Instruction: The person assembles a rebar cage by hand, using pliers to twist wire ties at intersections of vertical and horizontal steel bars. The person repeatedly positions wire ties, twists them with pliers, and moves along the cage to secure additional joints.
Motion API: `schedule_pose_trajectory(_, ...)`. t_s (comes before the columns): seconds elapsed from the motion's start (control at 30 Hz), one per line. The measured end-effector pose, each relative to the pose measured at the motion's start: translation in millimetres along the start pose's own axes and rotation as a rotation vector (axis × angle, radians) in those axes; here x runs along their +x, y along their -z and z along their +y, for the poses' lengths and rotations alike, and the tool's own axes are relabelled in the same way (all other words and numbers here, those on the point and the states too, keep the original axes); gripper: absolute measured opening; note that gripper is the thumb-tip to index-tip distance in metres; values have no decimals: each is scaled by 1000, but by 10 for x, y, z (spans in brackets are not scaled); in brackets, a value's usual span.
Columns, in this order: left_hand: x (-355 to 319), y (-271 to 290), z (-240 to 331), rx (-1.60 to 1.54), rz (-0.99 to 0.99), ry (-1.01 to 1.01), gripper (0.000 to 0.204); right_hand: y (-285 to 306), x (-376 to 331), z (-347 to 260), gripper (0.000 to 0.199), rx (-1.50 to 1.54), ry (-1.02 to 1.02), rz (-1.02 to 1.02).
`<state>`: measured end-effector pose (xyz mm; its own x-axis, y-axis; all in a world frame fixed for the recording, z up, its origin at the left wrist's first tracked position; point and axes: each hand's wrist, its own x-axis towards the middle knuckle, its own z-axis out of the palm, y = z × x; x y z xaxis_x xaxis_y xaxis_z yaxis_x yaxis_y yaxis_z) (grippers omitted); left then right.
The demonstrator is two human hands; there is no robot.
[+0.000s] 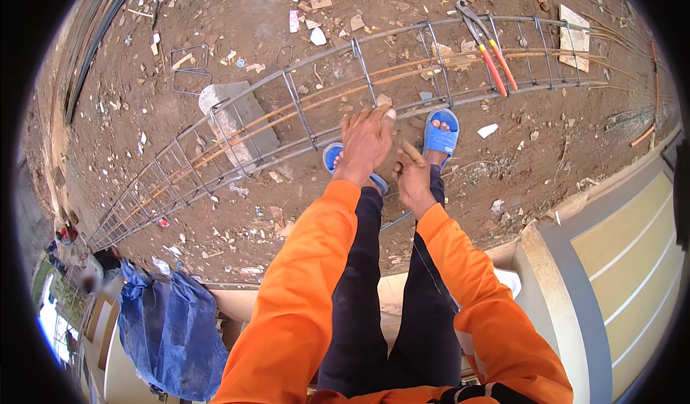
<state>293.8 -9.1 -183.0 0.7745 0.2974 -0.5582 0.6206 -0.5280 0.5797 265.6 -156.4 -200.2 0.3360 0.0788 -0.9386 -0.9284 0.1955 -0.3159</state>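
A long rebar cage [298,106] of dark bars and square stirrups crosses the ground in front of my feet. My left hand [365,145] reaches over its near bar beside a stirrup, fingers stretched forward and thumb apart. Whether it presses on the steel is hard to tell. Just right of it and nearer to me, my right hand [412,180] has its index finger extended and the others curled in; what they hold, if anything, is too small to make out. Pliers-like cutters [487,48] with red and yellow handles rest across the cage on the right.
A concrete block [241,120] sits under the cage on the left, near a loose wire stirrup [190,71]. A pale tile piece [574,39] lies at the right end. Rubble litters the soil. Behind are a blue tarp [169,332] and a low wall [553,289].
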Motion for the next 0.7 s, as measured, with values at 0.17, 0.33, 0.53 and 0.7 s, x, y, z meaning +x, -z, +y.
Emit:
schedule_pose_trajectory(0.17,-4,-207,-8,-182,93,44,47,-341,370,109,32,337,59,-282)
schedule_pose_trajectory(0.33,119,-128,-73,-836,0,294,51,-24,667,123,18,36,142,-353)
schedule_pose_trajectory(0.53,146,47,-310,-675,-199,317,38,-23,800,-24,13,-73,203,-292)
schedule_pose_trajectory(0.7,130,174,-685,-441,-264,58,35,-76,760,-155,18,-101,169,-284)
